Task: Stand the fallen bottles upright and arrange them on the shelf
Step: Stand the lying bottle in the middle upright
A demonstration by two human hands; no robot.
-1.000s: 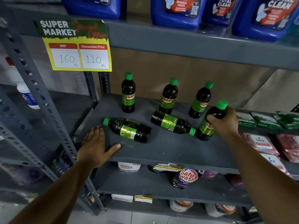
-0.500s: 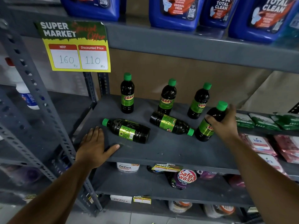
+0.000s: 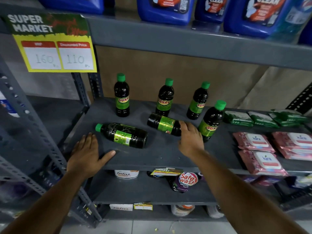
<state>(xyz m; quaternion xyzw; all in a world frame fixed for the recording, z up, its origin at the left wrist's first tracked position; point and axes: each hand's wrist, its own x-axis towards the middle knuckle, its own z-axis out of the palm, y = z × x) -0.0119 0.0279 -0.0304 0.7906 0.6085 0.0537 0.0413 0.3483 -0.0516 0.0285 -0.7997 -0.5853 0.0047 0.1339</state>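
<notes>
Several dark bottles with green caps and green SUNNY labels are on the grey shelf (image 3: 160, 156). Some stand upright along the back, and the nearest upright bottle (image 3: 211, 122) is at the right. Two lie on their sides: one fallen bottle (image 3: 123, 135) at the front left with its cap pointing left, and another fallen bottle (image 3: 162, 124) in the middle. My right hand (image 3: 190, 139) covers the cap end of the middle fallen bottle, fingers curled over its neck. My left hand (image 3: 86, 156) rests flat on the shelf's front edge, just below the left fallen bottle.
Pink wipe packs (image 3: 258, 149) and green packs (image 3: 239, 118) fill the shelf's right side. Blue jugs (image 3: 166, 9) stand on the shelf above, where a yellow price sign (image 3: 54, 48) hangs. A perforated grey upright (image 3: 33, 125) is at the left. Lower shelves hold pouches and tubs.
My right hand let go of the right upright bottle, which stays standing, and moved left and down onto the neck of the middle fallen bottle. My left hand stayed in place.
</notes>
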